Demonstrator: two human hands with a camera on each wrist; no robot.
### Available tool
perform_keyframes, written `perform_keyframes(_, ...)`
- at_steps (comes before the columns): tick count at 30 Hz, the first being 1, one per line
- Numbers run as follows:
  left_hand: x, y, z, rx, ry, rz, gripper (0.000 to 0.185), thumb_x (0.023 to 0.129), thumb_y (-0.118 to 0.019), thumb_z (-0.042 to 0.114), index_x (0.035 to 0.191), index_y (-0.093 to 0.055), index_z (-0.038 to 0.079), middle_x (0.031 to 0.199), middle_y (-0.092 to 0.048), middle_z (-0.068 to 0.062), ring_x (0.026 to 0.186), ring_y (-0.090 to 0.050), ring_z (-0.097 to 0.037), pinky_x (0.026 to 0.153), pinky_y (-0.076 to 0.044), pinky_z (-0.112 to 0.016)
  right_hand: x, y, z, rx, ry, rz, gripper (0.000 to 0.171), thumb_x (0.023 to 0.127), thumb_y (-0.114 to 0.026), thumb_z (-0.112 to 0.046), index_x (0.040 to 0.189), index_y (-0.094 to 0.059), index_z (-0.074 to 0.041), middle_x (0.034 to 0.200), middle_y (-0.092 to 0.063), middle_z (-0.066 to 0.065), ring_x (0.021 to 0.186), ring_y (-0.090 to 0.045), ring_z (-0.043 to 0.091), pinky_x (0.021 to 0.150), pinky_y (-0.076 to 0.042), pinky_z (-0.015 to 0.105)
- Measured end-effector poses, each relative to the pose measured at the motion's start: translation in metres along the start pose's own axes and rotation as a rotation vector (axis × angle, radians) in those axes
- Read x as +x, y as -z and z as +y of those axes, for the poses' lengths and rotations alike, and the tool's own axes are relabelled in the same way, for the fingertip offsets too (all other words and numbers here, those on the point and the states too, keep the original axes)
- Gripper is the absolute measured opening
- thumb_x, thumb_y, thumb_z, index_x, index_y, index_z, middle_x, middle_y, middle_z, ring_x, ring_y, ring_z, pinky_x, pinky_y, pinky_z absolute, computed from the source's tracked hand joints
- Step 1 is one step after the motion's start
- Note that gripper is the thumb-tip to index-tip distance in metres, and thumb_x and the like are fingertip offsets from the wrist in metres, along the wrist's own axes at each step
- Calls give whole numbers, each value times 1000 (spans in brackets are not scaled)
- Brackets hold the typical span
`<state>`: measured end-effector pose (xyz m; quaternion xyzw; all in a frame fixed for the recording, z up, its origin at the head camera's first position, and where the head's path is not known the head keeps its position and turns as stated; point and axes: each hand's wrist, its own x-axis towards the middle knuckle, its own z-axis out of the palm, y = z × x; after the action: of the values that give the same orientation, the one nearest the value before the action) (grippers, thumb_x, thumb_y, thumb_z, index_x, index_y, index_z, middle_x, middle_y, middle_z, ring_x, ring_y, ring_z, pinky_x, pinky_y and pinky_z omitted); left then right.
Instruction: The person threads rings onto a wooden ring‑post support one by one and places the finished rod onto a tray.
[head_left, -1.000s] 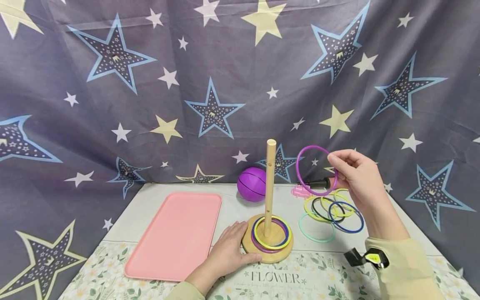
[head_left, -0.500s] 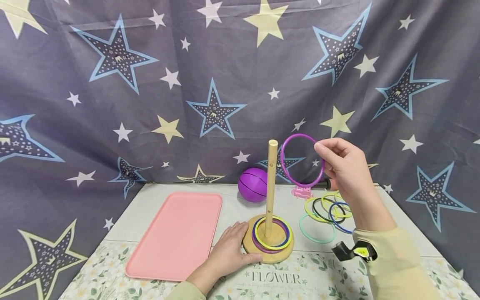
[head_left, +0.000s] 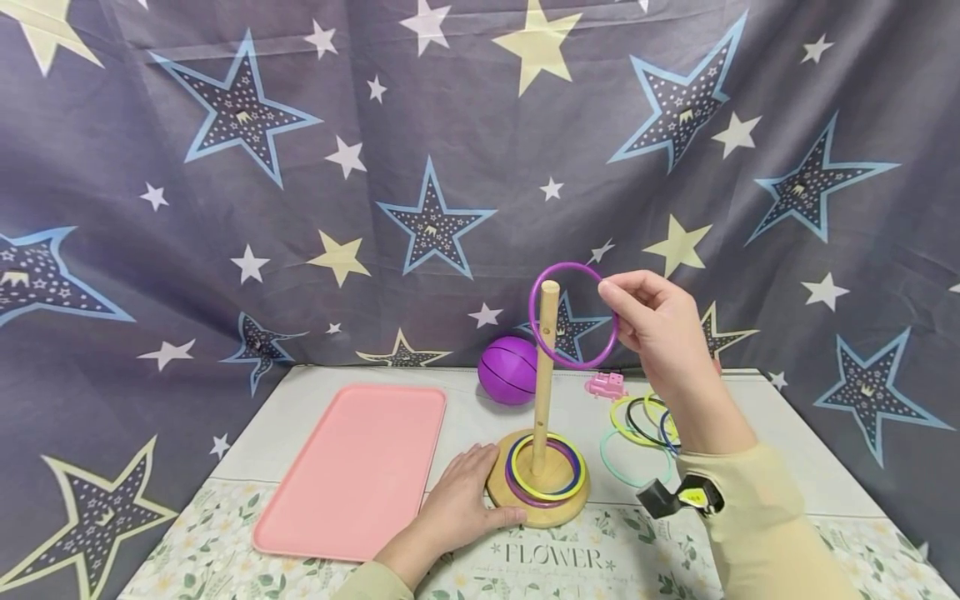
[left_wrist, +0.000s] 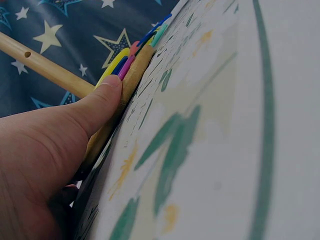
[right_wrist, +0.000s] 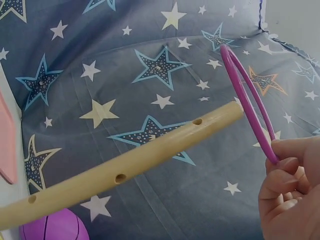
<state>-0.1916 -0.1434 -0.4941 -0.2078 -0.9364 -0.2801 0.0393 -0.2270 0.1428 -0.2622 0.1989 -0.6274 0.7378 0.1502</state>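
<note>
My right hand pinches a purple ring between thumb and fingers. The ring stands upright near the top of a wooden post, overlapping it in the head view. In the right wrist view the ring is beside the post's tip; I cannot tell whether they touch. A yellow ring, a blue one and a purple one lie around the post on its round wooden base. My left hand rests against the base's left side, its thumb on the near edge.
A pink tray lies at the left. Behind the post sits a purple ball. To the right, several loose rings lie partly behind my right forearm, a turquoise ring among them, with a small pink toy farther back.
My right hand has carried the purple ring leftward and slightly up, from above the loose rings to the top of the post. The left hand has stayed at the base.
</note>
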Motion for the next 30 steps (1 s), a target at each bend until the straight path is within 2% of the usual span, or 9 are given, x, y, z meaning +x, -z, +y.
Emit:
perform_keyframes(5, -1, 0, 1, 5, 4, 3, 113, 87, -86, 68, 163, -46, -5, 166, -48, -26, 159, -39, -44, 133, -26, -60, 3, -5, 5, 23, -5, 3, 6, 104, -80, -12, 106, -80, -7, 76, -59, 0, 57, -45, 10, 46, -31, 20)
perform_keyframes(12, -1, -1, 1, 8, 6, 3, 112, 87, -86, 68, 163, -47, -4, 166, -49, -25, 159, -39, -43, 133, -27, -60, 4, -13, 15, 31, -38, 41, 10, 103, -81, -12, 106, -79, -3, 75, -58, -1, 57, -43, 9, 47, -28, 20)
perform_keyframes(18, -2, -1, 2, 2, 11, -8, 112, 88, -85, 69, 163, -47, -4, 166, -49, -24, 160, -39, -42, 133, -27, -59, 4, -13, 28, 15, -84, 49, 5, 104, -79, -13, 104, -79, -8, 76, -58, -2, 59, -43, 8, 47, -30, 20)
perform_keyframes(24, -3, 1, 3, -1, -4, 6, 112, 87, -86, 68, 162, -48, -7, 165, -50, -27, 158, -40, -45, 132, -28, -62, 1, -10, 39, -22, -123, 44, 21, 104, -82, -21, 111, -77, -2, 79, -56, -2, 61, -44, 9, 49, -33, 20)
perform_keyframes(30, -2, 0, 3, 14, 1, 10, 113, 87, -85, 70, 162, -48, -5, 165, -49, -26, 158, -40, -44, 133, -28, -60, -4, -9, 51, -62, -159, 47, 20, 105, -80, -22, 112, -76, -4, 81, -57, -1, 61, -44, 10, 50, -35, 22)
